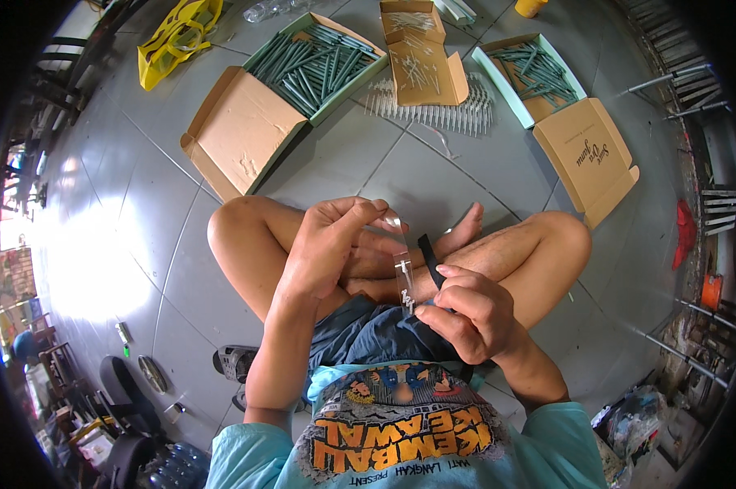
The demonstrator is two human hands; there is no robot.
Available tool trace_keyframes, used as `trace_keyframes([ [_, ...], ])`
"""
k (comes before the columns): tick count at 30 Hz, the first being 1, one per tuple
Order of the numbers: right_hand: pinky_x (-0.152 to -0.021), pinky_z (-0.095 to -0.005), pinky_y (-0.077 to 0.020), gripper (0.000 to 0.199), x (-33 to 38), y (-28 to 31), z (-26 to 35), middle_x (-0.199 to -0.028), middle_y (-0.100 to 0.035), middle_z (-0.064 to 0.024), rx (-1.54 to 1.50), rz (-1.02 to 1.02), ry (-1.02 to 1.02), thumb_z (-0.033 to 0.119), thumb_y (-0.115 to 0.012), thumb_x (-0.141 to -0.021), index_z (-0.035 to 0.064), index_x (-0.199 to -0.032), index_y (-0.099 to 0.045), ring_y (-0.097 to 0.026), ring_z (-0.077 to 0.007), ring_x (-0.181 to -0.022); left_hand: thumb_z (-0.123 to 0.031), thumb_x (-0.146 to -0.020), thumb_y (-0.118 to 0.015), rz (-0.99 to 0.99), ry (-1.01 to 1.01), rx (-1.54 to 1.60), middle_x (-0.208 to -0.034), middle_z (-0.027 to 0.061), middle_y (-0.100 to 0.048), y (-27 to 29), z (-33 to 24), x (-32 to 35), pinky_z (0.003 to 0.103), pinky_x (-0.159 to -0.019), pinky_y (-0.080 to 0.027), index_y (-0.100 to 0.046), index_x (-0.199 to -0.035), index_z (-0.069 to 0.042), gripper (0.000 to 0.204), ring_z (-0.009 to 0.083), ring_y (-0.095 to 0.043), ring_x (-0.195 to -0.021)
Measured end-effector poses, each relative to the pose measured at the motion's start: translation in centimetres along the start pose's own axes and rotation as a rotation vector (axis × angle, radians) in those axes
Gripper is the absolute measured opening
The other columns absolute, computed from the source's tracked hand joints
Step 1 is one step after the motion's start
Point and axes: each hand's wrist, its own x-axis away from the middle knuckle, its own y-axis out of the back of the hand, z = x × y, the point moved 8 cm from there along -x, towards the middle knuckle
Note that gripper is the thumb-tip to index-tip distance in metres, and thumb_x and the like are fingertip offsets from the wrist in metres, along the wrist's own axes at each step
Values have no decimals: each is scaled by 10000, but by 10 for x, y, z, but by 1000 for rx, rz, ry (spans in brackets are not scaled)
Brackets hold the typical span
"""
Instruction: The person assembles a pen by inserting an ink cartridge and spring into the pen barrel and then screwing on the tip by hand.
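Over my crossed legs, my left hand (331, 240) pinches the upper end of a narrow clear plastic strip (402, 265) with white marks on it. The strip hangs upright, and whether it is a flat sleeve I cannot tell. My right hand (474, 314) is closed at its lower end, fingertips at the strip's edge. A thin black strip (428, 254) stands up from between the right thumb and fingers, slightly tilted, to the right of the clear one. The far fingers of my left hand lie behind the clear plastic.
Two open cartons (246, 130) (584, 147) hold many dark green pen-like sticks (323, 69). Between them, a smaller brown box (421, 96) contains thin whitish pieces. Beside it lies a row of clear pointed pieces (470, 118). A yellow bag (168, 57) is at far left.
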Motion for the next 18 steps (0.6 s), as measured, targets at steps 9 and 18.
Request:
trace_keyframes([
  [9,-902,-499,-561,209,-2,1,3,-1013,-536,-90,-21,4,-4,123,-608,-905,46,-1092,-661,-607,-252,-886,-236,-972,-567,23,-47,-12,-979,168,-686,4,-3,-5,302,-731,-595,-634,-1047,79,331,251,-727,-796],
  [18,-882,-490,-583,174,-9,2,6,-1018,-507,-64,-29,42,2,76,-684,-869,57,-1040,-660,-624,-201,-754,-212,-980,-539,7,-58,-1,-987,182,-679,6,-7,-10,319,-736,-604,-611,-1076,89,324,260,-724,-803],
])
